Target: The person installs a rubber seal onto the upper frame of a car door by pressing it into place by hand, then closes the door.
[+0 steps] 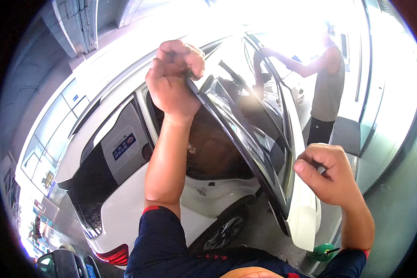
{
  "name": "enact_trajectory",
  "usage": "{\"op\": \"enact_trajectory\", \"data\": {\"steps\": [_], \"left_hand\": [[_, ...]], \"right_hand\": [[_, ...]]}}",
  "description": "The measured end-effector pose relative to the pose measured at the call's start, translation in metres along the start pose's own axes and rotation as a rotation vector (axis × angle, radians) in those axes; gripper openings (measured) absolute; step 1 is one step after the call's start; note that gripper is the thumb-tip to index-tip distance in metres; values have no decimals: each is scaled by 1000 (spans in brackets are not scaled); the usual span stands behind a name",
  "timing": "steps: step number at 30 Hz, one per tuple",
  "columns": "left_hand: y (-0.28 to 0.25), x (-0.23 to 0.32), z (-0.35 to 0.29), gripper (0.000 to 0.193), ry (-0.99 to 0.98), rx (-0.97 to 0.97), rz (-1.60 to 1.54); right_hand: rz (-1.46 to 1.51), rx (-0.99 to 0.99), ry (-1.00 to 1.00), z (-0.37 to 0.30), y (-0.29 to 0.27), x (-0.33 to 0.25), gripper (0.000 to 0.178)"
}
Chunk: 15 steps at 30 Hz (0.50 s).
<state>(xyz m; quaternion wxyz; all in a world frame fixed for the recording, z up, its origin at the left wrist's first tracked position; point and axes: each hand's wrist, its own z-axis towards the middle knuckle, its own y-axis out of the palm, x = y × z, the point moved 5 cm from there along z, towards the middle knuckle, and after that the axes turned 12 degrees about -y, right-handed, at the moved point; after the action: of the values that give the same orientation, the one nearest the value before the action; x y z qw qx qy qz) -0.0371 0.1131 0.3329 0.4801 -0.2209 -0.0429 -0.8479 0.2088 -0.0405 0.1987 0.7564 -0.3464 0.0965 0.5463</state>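
A white car's rear door (303, 217) stands swung out in front of me, its dark-edged window frame (236, 134) rising to a pointed top corner. At that corner my left hand (175, 76) is raised with its fingers curled in. A small dark bit shows by its fingertips, but I cannot make out what they hold. Lower down, on the door's outer side, my right hand (326, 173) is closed, thumb against the bent forefinger. Whatever it may hold is hidden. The door's window glass (259, 139) shows bright reflections.
A person in a grey sleeveless top (328, 85) reaches toward the car's front side. The rear wheel (224, 231) sits below the door opening. A green round container (323, 252) stands by the door's lower edge. A ribbed translucent wall (391, 199) runs along the right. Another car (62, 264) is at lower left.
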Motion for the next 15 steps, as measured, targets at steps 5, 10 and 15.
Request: {"op": "enact_trajectory", "data": {"steps": [5, 10, 15], "left_hand": [[2, 2, 0, 53, 15, 20, 23], [2, 1, 3, 52, 42, 13, 31], [-3, -2, 2, 52, 22, -53, -63]], "right_hand": [[15, -62, -28, 1, -1, 7, 20], [76, -19, -37, 2, 1, 19, 22], [95, -27, -12, 4, 3, 22, 23]]}}
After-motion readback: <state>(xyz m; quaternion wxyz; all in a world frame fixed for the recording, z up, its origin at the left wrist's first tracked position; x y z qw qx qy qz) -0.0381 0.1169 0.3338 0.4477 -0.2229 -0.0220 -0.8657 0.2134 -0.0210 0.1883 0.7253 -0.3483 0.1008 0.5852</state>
